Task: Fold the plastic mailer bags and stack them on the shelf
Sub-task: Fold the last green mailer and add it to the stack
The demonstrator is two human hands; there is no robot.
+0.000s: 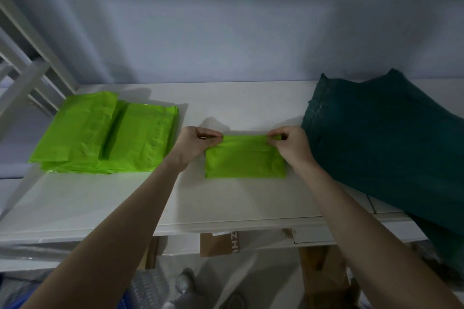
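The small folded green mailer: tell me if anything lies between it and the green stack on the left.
Nothing visible does. The small folded green mailer, pinched at its top corners by the left hand and right hand, lies on the white shelf. Only bare shelf separates it from the green stack; the left forearm crosses nearer the front edge.

Plastic on painted shelf

The green bag (244, 160) is thin, smooth plastic with a soft sheen, like the green stack (108, 135); the teal pile (381, 138) looks matt (plastic or cloth, unclear); the shelf (100, 198) is smooth matt white; a box (218, 244) is brown cardboard.
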